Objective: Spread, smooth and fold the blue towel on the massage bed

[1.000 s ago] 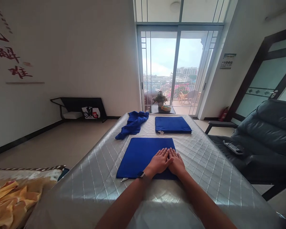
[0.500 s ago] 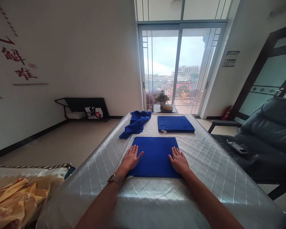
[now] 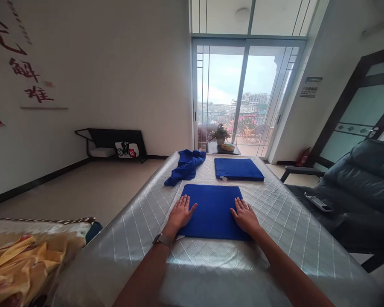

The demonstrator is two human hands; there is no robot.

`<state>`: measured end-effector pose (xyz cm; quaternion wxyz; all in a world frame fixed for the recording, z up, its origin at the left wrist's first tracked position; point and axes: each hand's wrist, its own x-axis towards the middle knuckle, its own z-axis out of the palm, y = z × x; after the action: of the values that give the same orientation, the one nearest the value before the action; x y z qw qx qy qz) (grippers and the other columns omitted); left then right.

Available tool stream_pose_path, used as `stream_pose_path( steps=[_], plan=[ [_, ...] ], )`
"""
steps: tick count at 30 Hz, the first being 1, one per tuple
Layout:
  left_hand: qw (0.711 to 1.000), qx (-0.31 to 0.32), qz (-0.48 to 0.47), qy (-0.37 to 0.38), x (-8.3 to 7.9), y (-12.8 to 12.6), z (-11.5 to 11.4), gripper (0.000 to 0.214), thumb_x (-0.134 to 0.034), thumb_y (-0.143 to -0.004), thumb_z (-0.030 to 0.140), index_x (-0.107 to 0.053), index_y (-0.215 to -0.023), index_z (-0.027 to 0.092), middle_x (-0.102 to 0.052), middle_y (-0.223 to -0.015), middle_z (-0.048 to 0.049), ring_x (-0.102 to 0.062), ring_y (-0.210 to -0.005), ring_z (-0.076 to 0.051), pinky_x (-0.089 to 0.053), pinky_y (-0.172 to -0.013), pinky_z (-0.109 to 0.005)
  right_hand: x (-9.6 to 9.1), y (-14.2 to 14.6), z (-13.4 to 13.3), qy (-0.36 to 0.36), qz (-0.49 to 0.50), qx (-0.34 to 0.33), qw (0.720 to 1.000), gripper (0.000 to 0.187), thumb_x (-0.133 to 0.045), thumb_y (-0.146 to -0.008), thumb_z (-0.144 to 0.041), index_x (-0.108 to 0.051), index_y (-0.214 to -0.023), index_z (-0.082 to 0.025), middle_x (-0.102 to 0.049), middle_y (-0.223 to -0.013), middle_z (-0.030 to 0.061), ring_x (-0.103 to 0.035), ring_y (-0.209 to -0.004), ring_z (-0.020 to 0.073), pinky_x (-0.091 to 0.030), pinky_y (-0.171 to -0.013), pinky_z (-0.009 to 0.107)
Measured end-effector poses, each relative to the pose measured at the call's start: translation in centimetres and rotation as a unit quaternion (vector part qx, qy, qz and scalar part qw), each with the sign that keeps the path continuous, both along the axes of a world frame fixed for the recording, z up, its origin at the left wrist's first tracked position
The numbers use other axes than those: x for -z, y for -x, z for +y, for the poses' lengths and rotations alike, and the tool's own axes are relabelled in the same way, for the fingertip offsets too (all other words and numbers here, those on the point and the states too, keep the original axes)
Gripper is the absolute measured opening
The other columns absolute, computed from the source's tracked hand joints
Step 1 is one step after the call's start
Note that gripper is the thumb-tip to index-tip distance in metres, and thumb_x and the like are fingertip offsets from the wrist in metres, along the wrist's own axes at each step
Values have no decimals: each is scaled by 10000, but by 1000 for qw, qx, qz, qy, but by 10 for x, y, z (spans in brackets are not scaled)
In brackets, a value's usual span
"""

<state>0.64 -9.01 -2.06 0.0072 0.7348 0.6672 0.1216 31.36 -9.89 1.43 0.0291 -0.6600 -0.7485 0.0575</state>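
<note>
Flat in front of me lies a folded blue cloth (image 3: 213,213), square in outline, with a small white tag at its near left corner. My left hand (image 3: 180,212) rests on its left edge, fingers stretched out and thumb apart. On the right edge my right hand (image 3: 245,215) lies flat in the same way, fingers extended. Beyond it sits a folded blue stack (image 3: 239,169) with a white tag at its front. A crumpled blue cloth (image 3: 187,167) lies to the left of that stack.
The silver quilted table cover (image 3: 141,230) bears all the blue cloths. At the right stands a dark armchair (image 3: 355,187) holding a remote-like device (image 3: 318,202). Yellow fabric (image 3: 22,268) lies at lower left. A potted plant (image 3: 220,134) stands past the far edge.
The view has shifted slightly, so everything sits a little further right. Both hands stay flat on the cloth's side edges, and the blue cloths keep their places.
</note>
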Motion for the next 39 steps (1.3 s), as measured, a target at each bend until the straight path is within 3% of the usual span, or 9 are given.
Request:
stream_pose_path(
  steps=[6,11,16,21,25,29,34,37,39],
  plan=[
    [1000,-3,-2,-3,1,-1,0,908,-73,-972,697,-323,-1546,40,-280,-1620,-196,-257,-1509,-298,-215,-1228,-459,-17,5,30,12,-1,-6,1000,693,-180,-1023,-482,-188,-1603,-103,-156,-1673,77,-83,-1541,202,-78,-1231,410],
    [1000,-4,2,3,2,1,1,928,-36,-962,709,-323,-1548,49,-280,-1621,-188,-255,-1509,-291,-221,-1224,-457,-4,8,53,13,10,17,1000,706,-165,-1026,-495,-184,-1600,-84,-143,-1675,75,-81,-1541,198,-74,-1232,391],
    [1000,0,12,7,3,2,1,926,-34,-967,701,-311,-1549,37,-262,-1626,-190,-238,-1516,-281,-203,-1232,-443,13,5,57,0,19,19,1000,712,-158,-1026,-508,-168,-1603,-90,-130,-1677,66,-75,-1542,198,-53,-1235,390],
    [1000,-2,16,10,0,5,-1,892,-74,-981,690,-313,-1550,47,-274,-1623,-190,-252,-1511,-280,-215,-1231,-448,11,5,53,-3,21,22,1000,705,-153,-1024,-495,-180,-1602,-92,-140,-1675,61,-73,-1542,199,-30,-1236,418],
    [999,6,48,-21,-13,2,-3,870,-127,-994,674,-366,-1523,27,-326,-1597,-217,-276,-1501,-299,-228,-1229,-464,7,7,52,3,31,29,999,708,-144,-1020,-501,-157,-1607,-107,-120,-1677,49,-63,-1543,208,-17,-1235,455],
    [993,81,67,-63,-25,-43,0,796,-156,-1014,636,-436,-1492,66,-372,-1583,-191,-309,-1490,-280,-264,-1221,-458,7,8,52,11,46,29,998,700,-145,-1020,-498,-162,-1607,-118,-113,-1678,43,-48,-1544,206,-16,-1235,465],
    [973,210,46,-81,-26,-147,19,681,-175,-1044,555,-428,-1504,121,-417,-1569,-152,-320,-1487,-236,-256,-1228,-429,11,4,51,-8,27,13,1000,658,-193,-1021,-414,-183,-1605,-110,-124,-1675,60,-73,-1543,226,-55,-1234,477],
    [972,230,18,-55,-20,-190,35,649,-156,-1056,506,-376,-1529,120,-405,-1577,-154,-320,-1487,-228,-275,-1218,-437,13,-1,50,-2,-6,-21,1000,648,-281,-998,-335,-183,-1609,-144,-60,-1682,46,-31,-1546,235,-64,-1232,478],
    [976,217,2,-33,-16,-197,44,645,-129,-1059,492,-356,-1540,127,-403,-1578,-153,-327,-1484,-225,-291,-1209,-446,14,-2,50,1,-13,-26,1000,658,-303,-988,-320,-176,-1611,-153,-45,-1683,41,-23,-1546,240,-68,-1232,477]
  ],
)
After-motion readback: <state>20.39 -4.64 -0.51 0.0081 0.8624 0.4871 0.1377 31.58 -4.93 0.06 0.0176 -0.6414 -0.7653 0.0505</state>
